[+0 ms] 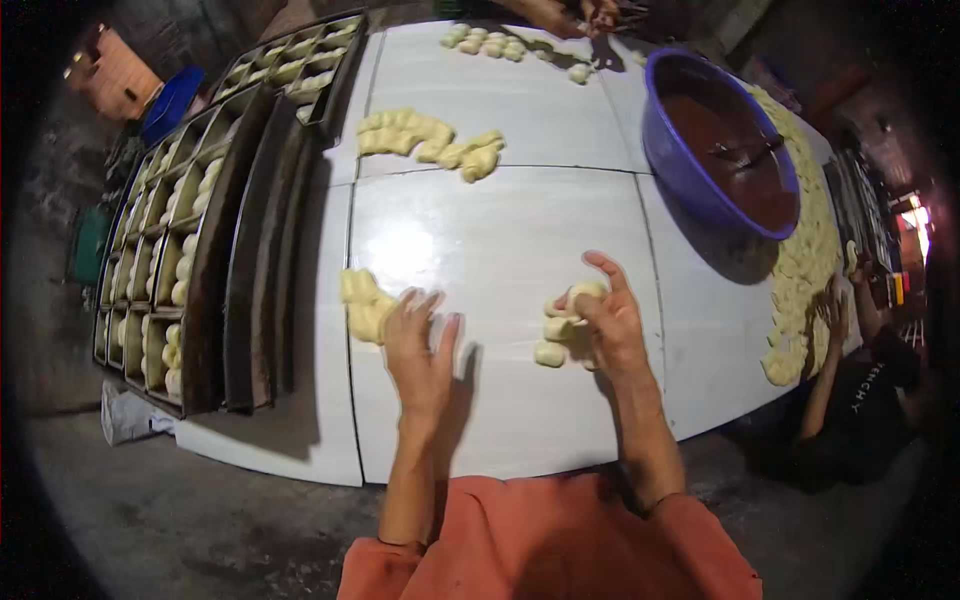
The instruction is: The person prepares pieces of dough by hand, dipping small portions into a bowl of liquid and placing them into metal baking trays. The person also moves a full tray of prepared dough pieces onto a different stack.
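Note:
My left hand [420, 350] lies flat on the white table [500, 230], fingers apart, its fingertips touching a small heap of pale dough pieces [362, 305]. My right hand [610, 320] curls around a dough ball [583, 294] at its fingertips. Two more small dough pieces [552, 340] lie just left of that hand. Both forearms come up from the lower edge, out of orange sleeves.
Dark baking trays [170, 260] holding several dough pieces stand along the table's left side. A blue basin [690, 170] of brown filling sits at the right. More dough piles [430, 135] lie farther back. Another person [860, 380] works dough at the right edge; someone's hands [570, 15] are at the far end.

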`<state>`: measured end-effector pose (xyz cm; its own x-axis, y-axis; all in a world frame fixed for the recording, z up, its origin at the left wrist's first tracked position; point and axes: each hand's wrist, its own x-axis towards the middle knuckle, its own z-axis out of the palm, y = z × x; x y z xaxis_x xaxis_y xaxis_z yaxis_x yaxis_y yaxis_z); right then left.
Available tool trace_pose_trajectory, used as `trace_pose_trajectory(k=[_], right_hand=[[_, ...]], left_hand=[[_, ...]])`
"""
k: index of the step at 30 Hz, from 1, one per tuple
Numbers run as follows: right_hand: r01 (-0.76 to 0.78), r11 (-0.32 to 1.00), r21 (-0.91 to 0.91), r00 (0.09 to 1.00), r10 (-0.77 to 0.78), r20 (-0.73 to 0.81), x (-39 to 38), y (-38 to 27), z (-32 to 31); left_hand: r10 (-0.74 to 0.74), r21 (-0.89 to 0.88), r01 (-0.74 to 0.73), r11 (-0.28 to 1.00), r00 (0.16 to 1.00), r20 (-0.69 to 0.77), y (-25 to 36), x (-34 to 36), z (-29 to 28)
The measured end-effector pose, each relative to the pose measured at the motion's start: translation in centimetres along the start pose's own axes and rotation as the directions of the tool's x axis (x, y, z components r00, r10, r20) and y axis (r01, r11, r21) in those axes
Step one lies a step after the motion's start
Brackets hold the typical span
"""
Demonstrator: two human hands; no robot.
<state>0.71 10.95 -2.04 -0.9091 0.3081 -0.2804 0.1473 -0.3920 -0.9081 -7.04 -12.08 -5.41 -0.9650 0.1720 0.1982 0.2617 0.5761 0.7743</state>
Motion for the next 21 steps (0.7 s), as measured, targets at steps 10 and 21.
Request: trace_pose_trajectory(k=[10, 21], right_hand=[[0.349, 0.789, -0.505, 0.895, -0.441, -0.07, -2.5, -0.3, -5.0], [0.271, 0.854, 0.445, 0.962, -0.227, -0.15, -2.1, -6.4, -6.9]], left_hand=[[-0.095, -0.619, 0.603, 0.503, 0.75, 0.654, 11.4, -1.5, 8.9], [0.375, -0.94, -0.118, 0.321, 0.927, 0.012, 18.3, -0.2, 18.7]])
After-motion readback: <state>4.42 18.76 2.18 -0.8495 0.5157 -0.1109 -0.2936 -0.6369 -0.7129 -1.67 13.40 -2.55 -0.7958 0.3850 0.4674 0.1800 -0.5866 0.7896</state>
